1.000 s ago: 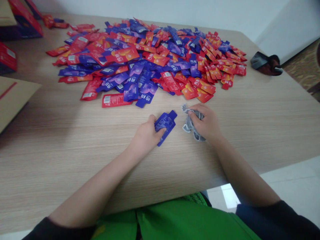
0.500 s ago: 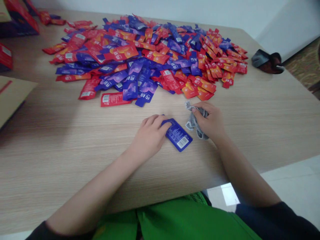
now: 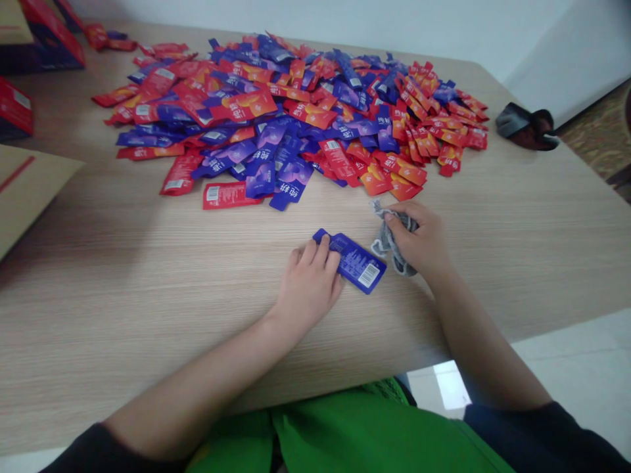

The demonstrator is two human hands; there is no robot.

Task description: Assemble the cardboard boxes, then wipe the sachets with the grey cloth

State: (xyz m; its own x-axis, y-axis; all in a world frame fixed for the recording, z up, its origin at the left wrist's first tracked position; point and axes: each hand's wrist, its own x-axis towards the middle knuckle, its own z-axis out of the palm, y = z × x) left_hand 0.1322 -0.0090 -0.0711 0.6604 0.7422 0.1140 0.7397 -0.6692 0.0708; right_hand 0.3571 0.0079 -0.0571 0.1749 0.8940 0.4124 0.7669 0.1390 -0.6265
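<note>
Left of the heap of red and blue pouches (image 3: pixel 296 112) stand a large red and dark box (image 3: pixel 54 49) and a smaller red box (image 3: pixel 14 108); a tan cardboard flap (image 3: pixel 29 184) reaches in nearer than the heap on that same side. The insides of the boxes are out of sight. The pouches show only their printed outsides.

On the near side of the heap, one blue pouch (image 3: pixel 359 259) lies on the table (image 3: pixel 197 276), barcode side up. Its long axis runs slantwise: the narrow neck points left and toward the heap, the wide barcode end right and away from it. The left hand (image 3: pixel 310 279) has its fingers bent and together on the neck end; whether they pinch it or only press, I cannot tell. The right hand (image 3: pixel 424 240) is closed around a bunched grey cloth (image 3: pixel 388 238), just beside the barcode end.
</note>
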